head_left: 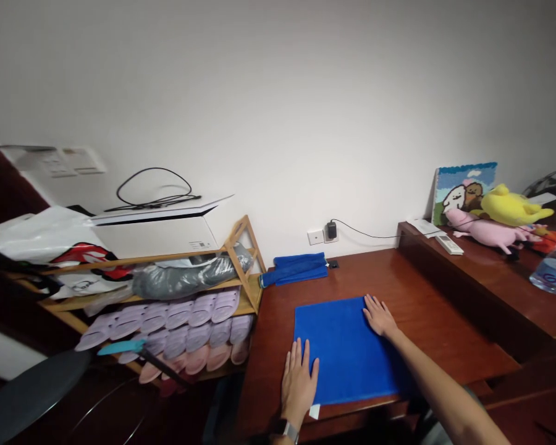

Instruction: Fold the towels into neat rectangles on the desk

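I have the blue cloth (343, 355) lying flat on the brown table (269, 352), close to its front edge, with a white tag (314, 411) at its near left corner. My left hand (300, 380) rests palm down at the cloth's left edge, fingers slightly spread and thumb out. My right hand (379, 315) lies at the far right corner, palm down, its fingers loosely spread too.

Behind the cloth, folded blue cloths (299, 270) take up the back left corner, against the wall (306, 123). A black charger (331, 230) is plugged in there, and its cord (366, 235) runs off rightward.

On my right a raised desk (482, 278) hems the table in, carrying a remote (449, 245), a pink toy (486, 232), a yellow toy (514, 207), a picture (466, 182) and a bottle (553, 275). On my left a wooden rack (244, 278) crowds the table, loaded with slippers (178, 314), a white box (157, 239) and a plastic bag (41, 235).
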`<action>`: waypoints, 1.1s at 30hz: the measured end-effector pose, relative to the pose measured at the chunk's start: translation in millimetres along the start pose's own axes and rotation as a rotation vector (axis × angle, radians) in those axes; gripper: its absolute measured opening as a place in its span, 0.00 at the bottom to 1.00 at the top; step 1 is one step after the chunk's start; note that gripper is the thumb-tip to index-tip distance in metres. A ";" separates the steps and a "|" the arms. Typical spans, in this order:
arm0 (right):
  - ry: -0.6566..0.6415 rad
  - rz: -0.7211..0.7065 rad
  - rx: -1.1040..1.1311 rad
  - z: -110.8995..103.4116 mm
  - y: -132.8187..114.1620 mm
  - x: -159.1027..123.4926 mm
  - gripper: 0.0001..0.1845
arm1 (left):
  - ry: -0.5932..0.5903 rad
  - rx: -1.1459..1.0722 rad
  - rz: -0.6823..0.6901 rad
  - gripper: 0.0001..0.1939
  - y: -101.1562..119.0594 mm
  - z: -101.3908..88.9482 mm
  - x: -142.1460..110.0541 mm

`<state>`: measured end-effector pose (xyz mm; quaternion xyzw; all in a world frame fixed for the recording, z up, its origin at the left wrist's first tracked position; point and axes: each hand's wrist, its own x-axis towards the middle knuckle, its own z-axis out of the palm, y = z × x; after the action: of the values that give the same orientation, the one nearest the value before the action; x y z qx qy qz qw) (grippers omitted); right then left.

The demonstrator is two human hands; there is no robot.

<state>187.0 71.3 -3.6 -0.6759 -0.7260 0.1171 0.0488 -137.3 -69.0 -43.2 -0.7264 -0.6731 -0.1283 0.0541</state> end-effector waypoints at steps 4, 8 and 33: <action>0.027 -0.004 -0.012 20.2 7.9 9.0 0.36 | 0.000 0.004 -0.006 0.32 -0.6 -0.1 -0.7; 0.050 -0.010 0.000 30.2 12.5 9.7 0.37 | -0.030 0.026 0.003 0.33 -1.8 -2.6 -0.8; 0.061 -0.020 0.026 21.6 11.7 10.7 0.36 | -0.173 -0.078 0.167 0.35 96.1 30.8 150.5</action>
<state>192.5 80.3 -28.2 -0.6711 -0.7294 0.1052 0.0807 -29.3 75.3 -24.7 -0.7899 -0.6067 -0.0864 -0.0217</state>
